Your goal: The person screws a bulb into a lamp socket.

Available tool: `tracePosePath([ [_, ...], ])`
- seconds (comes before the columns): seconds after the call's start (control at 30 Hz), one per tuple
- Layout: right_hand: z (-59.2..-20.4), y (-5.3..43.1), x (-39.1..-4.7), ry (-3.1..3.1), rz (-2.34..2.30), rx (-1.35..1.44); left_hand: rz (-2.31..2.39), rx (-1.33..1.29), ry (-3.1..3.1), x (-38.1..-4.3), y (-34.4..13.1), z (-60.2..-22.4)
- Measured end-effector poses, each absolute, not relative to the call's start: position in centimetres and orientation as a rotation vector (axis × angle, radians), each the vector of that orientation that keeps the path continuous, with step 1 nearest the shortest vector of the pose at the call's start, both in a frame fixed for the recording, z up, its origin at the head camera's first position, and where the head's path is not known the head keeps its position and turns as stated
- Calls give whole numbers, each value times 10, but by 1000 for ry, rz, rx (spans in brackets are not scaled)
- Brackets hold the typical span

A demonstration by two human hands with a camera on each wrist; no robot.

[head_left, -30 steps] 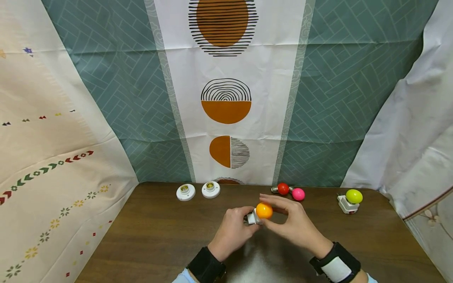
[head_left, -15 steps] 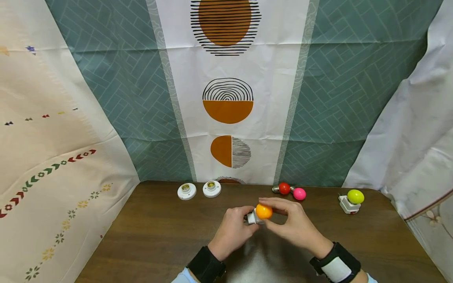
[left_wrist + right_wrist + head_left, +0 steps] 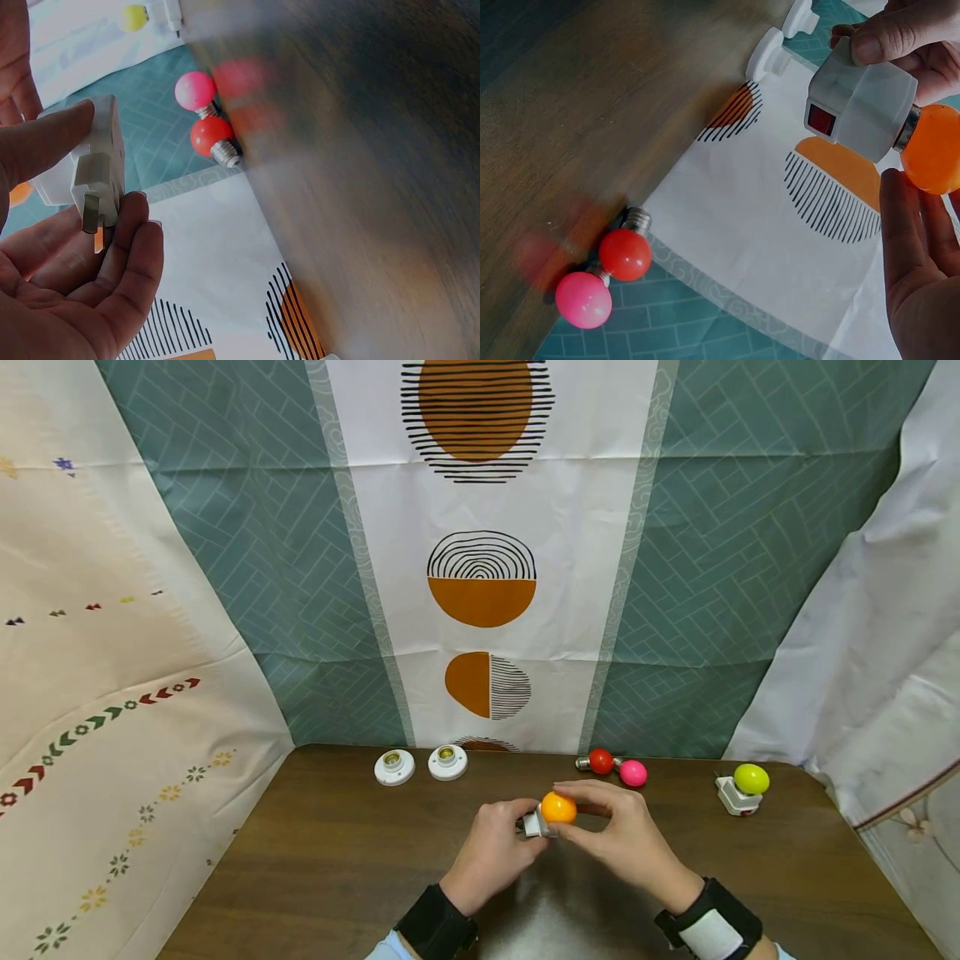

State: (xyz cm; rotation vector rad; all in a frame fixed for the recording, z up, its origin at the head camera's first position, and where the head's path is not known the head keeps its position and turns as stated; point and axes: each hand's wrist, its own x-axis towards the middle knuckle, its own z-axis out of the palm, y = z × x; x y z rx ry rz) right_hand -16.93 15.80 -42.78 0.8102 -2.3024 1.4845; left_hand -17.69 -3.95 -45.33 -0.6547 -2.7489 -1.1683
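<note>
My left hand (image 3: 498, 847) holds a white plug-in lamp socket (image 3: 862, 101) with a red switch on its side. Two flat metal prongs (image 3: 91, 214) stick out of its back in the left wrist view. An orange light bulb (image 3: 558, 808) sits in the socket's mouth, a bit of its metal base showing in the right wrist view. Thumb and fingers of my right hand (image 3: 622, 835) grip this bulb from either side. Both hands are above the table's middle.
Two round white lamp holders (image 3: 393, 767) stand at the table's back edge. Right of them lie a red bulb (image 3: 601, 761) and a pink bulb (image 3: 633, 772). A yellow-green bulb (image 3: 751, 778) sits in another white plug-in socket (image 3: 737, 797) at the far right. Cloth hangs behind the brown table (image 3: 315, 860).
My right fingers have shifted slightly around the orange bulb. The left hand keeps the socket in nearly the same place.
</note>
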Motion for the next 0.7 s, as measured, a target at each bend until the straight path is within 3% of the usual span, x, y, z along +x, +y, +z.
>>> tracePosePath([
  [0.7,-396,152,-142,-2335,1429,927,-1153,-694,-2676,-170,-38,-458],
])
